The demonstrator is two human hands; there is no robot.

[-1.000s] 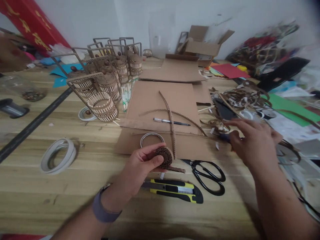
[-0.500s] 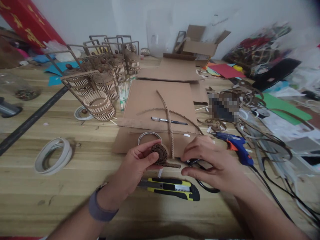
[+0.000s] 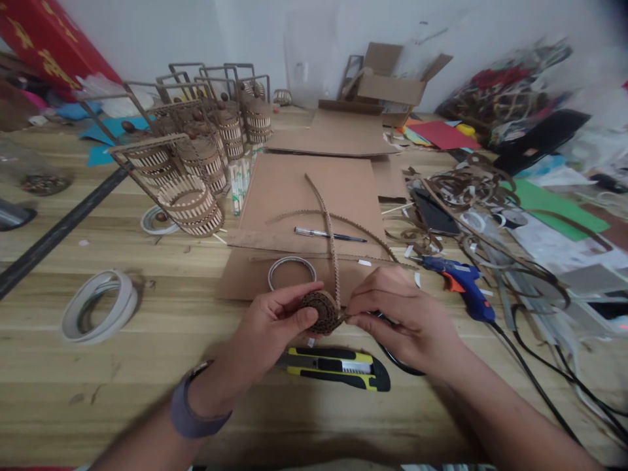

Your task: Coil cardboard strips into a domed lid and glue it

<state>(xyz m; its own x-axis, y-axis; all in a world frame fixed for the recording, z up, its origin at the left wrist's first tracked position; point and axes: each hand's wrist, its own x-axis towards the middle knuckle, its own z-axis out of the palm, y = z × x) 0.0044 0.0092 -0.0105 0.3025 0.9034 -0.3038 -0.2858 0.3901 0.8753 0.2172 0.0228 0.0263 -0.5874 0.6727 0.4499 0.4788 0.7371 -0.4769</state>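
My left hand (image 3: 277,320) grips a round coil of brown corrugated cardboard strip (image 3: 321,311), thumb across its face. My right hand (image 3: 397,317) pinches the loose end of that strip just right of the coil. Just below the hands lies a yellow and black utility knife (image 3: 338,367) on the wooden table. Beyond the coil, a pale ring (image 3: 292,273) rests on a cardboard sheet (image 3: 314,180). Two narrow corrugated strips cross on that sheet, one of them a near-vertical strip (image 3: 333,261), with a pen (image 3: 328,234) beside their crossing.
A blue glue gun (image 3: 461,281) with its cord lies right of my right hand. Several small lidded baskets (image 3: 193,203) stand at the left back. Rolls of tape (image 3: 101,307) sit at left. Tangled brown strips (image 3: 466,190) and a phone (image 3: 434,210) lie at right.
My right hand has moved left to the coil and closed on the strip's loose end. My left hand has shifted slightly right and down with the coil.
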